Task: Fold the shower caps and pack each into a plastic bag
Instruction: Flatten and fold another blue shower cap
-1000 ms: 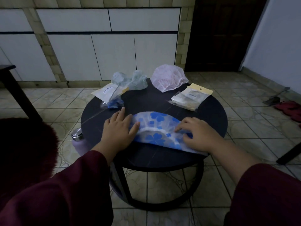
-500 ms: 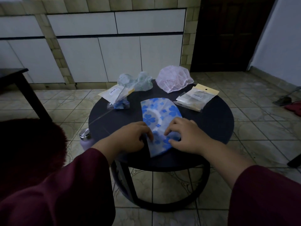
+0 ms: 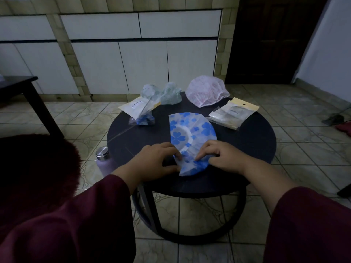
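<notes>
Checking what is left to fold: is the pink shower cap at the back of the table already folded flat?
No, the pink shower cap still stands puffed up in a dome on the round table, unfolded.

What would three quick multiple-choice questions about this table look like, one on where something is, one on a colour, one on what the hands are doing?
1. Where is the pink cap?
A. at the far edge of the table
B. on the floor
C. under the hands

2. What colour are the flowers on the cap being folded?
A. red
B. blue
C. yellow

3. What are the two hands doing?
A. resting in the lap
B. lifting a bottle
C. both pinching the near end of the flowered cap

Answers: 1 A, it lies at the far rim beside the pale green cap. 2 B, blue clover shapes cover the white plastic. 3 C, the left hand and right hand have curled fingers on its near tip.
</notes>
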